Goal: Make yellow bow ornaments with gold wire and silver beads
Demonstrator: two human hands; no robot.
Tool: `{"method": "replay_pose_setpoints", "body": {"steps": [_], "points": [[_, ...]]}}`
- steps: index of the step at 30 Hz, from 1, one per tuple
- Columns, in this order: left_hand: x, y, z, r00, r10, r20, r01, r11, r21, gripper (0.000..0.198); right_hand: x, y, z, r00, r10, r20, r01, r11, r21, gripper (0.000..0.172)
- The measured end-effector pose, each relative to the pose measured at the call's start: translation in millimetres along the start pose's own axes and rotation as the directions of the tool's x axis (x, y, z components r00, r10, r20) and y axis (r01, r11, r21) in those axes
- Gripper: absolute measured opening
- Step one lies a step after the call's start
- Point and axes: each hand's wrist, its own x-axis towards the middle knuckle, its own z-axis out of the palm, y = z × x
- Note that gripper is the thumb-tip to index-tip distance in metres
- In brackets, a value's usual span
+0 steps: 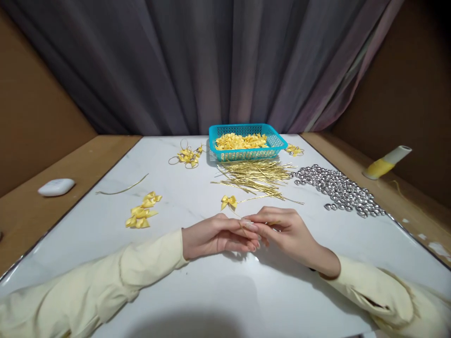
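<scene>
My left hand point(221, 234) and my right hand point(283, 230) meet fingertip to fingertip above the near middle of the white table. Both are closed in a pinch on a thin gold cord point(243, 229), part of which shows across my left fingers. Another bit of it sticks out by the right fingers; the rest is hidden. Just beyond my left fingertips is a small yellow ribbon bow point(229, 203), with a thin strand running from it toward the fingers. Behind it lies a loose pile of gold cords point(260, 174).
A blue plastic basket point(212, 136) of yellow bows stands at the back. Silver beads point(338, 188) spread on the right, near a yellow thread spool point(382, 166). Several bows point(143, 213) and a single cord point(123, 190) lie left. Finished-looking loops with bows point(188, 157) sit behind.
</scene>
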Motion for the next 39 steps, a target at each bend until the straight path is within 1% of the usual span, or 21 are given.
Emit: {"method": "replay_pose_setpoints", "body": {"steps": [3, 7, 12, 16, 21, 25, 30, 35, 39], "points": [[-3.8, -0.1, 11.0, 0.997, -0.041, 0.06, 0.046, 0.996, -0.079, 0.031, -3.5, -1.4, -1.9, 0.999, -0.04, 0.014, 0.04, 0.999, -0.013, 0.02], [-9.2, -0.6, 23.3, 0.995, -0.058, 0.081, 0.07, 0.987, -0.147, 0.033, -7.8, -8.1, -3.3, 0.993, -0.121, 0.006, 0.121, 0.991, -0.054, 0.021], [-15.1, -0.2, 31.4, 0.996, -0.061, 0.061, 0.068, 0.989, -0.134, 0.029, -12.3, -16.3, -3.8, 0.977, -0.215, 0.007, 0.215, 0.972, -0.093, 0.027], [-20.8, 1.7, 40.5, 0.997, -0.069, 0.031, 0.072, 0.991, -0.115, 0.027, -14.6, -19.5, -4.5, 0.966, -0.258, 0.016, 0.258, 0.959, -0.115, 0.035], [-26.6, 3.6, 52.2, 0.998, -0.065, 0.026, 0.067, 0.992, -0.103, 0.03, -13.9, -22.2, -3.8, 0.933, -0.358, -0.008, 0.357, 0.931, -0.077, 0.034], [-28.6, 3.8, 55.0, 0.998, -0.06, 0.026, 0.062, 0.995, -0.084, 0.031, -13.5, -24.2, -3.0, 0.931, -0.365, -0.021, 0.363, 0.93, -0.063, 0.034], [-28.4, 4.9, 54.8, 0.998, -0.055, 0.0, 0.055, 0.996, -0.065, 0.031, -14.2, -24.3, -3.0, 0.944, -0.329, -0.028, 0.328, 0.944, -0.039, 0.031], [-28.2, 7.5, 55.4, 0.996, 0.022, -0.083, -0.017, 0.998, 0.057, 0.029, -13.4, -22.4, -2.0, 0.956, -0.287, -0.063, 0.287, 0.958, -0.021, 0.026], [-28.3, 8.4, 55.7, 0.99, 0.052, -0.134, -0.037, 0.993, 0.111, 0.028, -13.0, -18.1, -0.8, 0.959, -0.274, -0.073, 0.272, 0.962, -0.029, 0.026]]}}
